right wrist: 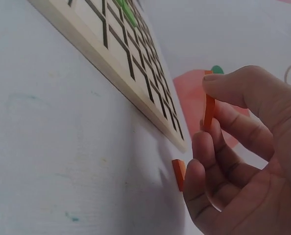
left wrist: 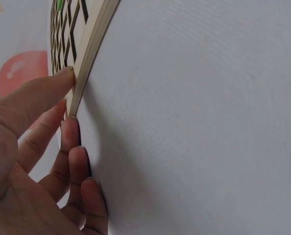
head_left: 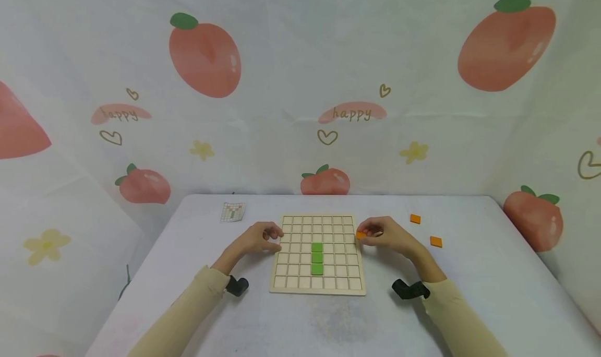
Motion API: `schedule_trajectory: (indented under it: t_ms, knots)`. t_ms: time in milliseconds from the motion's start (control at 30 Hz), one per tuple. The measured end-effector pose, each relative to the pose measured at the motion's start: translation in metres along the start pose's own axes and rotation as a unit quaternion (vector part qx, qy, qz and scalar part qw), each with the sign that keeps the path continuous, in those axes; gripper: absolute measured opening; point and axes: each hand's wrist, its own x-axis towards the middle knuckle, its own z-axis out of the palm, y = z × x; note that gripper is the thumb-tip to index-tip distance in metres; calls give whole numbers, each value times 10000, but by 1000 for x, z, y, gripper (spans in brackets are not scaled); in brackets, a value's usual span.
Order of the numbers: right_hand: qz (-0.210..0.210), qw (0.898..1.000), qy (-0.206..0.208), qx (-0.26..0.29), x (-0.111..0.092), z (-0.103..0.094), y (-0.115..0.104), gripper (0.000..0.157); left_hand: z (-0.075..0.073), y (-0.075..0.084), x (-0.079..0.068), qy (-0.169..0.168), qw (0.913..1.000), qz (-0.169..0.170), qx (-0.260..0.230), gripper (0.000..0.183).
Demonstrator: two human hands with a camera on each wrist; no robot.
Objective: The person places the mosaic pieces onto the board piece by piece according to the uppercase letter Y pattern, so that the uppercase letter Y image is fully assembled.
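Observation:
A pale wooden grid board [head_left: 291, 259] lies on the table. Three green square tiles [head_left: 317, 258] fill cells in one column of it. My left hand [head_left: 260, 238] is at the board's left side, thumb and fingertips resting against the rim [left wrist: 89, 54]. Just off the right edge, my right hand [head_left: 386, 233] pinches an orange square tile [right wrist: 209, 100] between thumb and fingers, held on edge above the table. Farther right lie two loose orange tiles [head_left: 415, 218], one nearer than the other.
A small card [head_left: 232, 212] printed with a coloured grid pattern lies at the table's back left. Behind the white table [head_left: 328, 323] hangs a fruit-print cloth [head_left: 267, 153]. Each wrist wears a black camera mount [head_left: 410, 289].

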Motion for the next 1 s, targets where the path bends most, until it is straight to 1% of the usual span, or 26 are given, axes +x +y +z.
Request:
schedule_trajectory:
  t_ms: [167,333,433,567,800,1000]
  knots:
    - [-167,9998,-97,47,-2,3,-2,23,-1,0,0,10,10000,-31,70,30]
    - [-232,9995,-140,158,-4,10,-4,24,-1,1,1,15,10000,-58,46,30]
    - [-299,9994,-140,137,-3,14,-6,24,-1,2,2,-1,10000,-87,36,30]
    - [-386,9992,-85,63,2,19,-7,23,0,2,2,7,9999,-101,39,30]
    - [-531,9986,-70,14,17,29,-12,26,0,1,1,-8,10000,-74,25,30]
    - [-603,9981,-24,92,31,42,-15,26,0,0,1,10,9999,-82,61,30]
